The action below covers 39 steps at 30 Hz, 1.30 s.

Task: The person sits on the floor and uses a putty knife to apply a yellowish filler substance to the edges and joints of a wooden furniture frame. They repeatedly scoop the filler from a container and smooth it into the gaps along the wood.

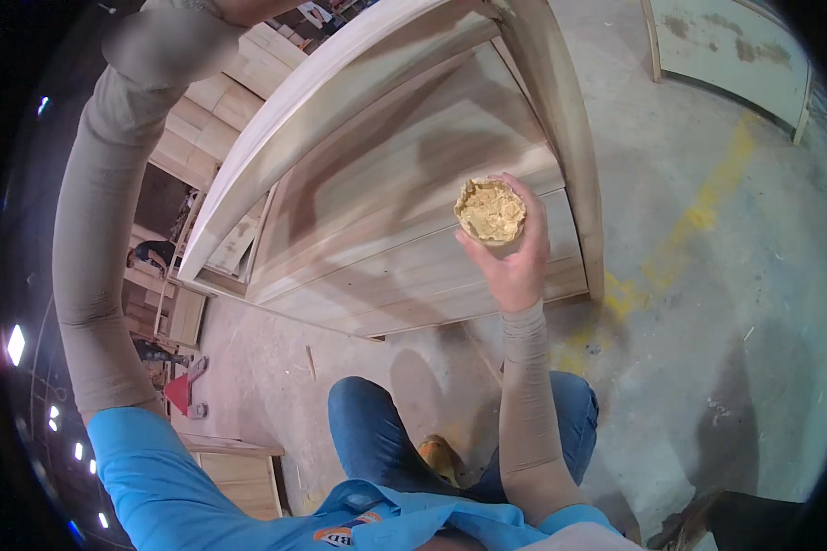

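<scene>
Firmly, the right hand (521,268) grips a round pot (503,248) of yellowish paste (490,210). The left hand's (257,8) state I can't tell.

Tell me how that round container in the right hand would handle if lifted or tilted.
The round container is probably easily carried: the right hand grips it alone. The yellow filling looks thick and lumpy, so it would likely cling rather than slosh. The crusted rim may shed crumbs if knocked.

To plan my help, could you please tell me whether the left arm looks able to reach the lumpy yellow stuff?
Probably yes: the right hand holds the lumpy yellow stuff with its top uncovered and seemingly unobstructed, though the left arm is raised aside.
</scene>
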Motion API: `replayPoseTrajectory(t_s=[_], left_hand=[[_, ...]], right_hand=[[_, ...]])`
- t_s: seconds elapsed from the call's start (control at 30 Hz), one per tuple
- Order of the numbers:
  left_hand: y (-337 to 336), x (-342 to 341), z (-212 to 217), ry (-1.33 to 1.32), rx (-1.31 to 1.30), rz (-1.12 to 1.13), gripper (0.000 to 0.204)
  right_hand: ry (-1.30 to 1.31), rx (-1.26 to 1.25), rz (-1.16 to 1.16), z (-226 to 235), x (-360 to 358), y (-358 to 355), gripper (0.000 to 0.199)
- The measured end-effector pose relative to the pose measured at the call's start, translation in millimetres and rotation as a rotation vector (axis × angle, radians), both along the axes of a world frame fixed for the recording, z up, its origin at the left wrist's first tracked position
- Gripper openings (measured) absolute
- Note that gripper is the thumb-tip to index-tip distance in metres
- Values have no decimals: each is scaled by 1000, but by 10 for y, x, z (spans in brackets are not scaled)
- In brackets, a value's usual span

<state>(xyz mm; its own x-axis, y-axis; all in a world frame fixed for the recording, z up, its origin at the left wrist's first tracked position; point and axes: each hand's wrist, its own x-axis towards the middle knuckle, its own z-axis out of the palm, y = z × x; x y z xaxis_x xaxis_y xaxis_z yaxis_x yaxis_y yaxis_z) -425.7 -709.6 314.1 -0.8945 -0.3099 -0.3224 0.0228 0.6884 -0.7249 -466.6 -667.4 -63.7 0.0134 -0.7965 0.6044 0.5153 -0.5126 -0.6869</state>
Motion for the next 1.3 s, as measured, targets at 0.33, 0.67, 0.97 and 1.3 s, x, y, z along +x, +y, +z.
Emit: replayPoseTrajectory(t_s=[0.33,0.67,0.97,1.3], left_hand=[[140,-116,-57,-28,7,290,24],[82,-131,-4,-25,27,221,17],[14,-177,-37,31,122,262,13],[-5,-281,-57,-78,67,312,18]], right_hand=[[26,3,-13,4,4,41,76],[22,6,-10,42,-19,53,74],[12,-1,-3,23,-18,44,72],[14,-9,-8,7,-46,15,73]])
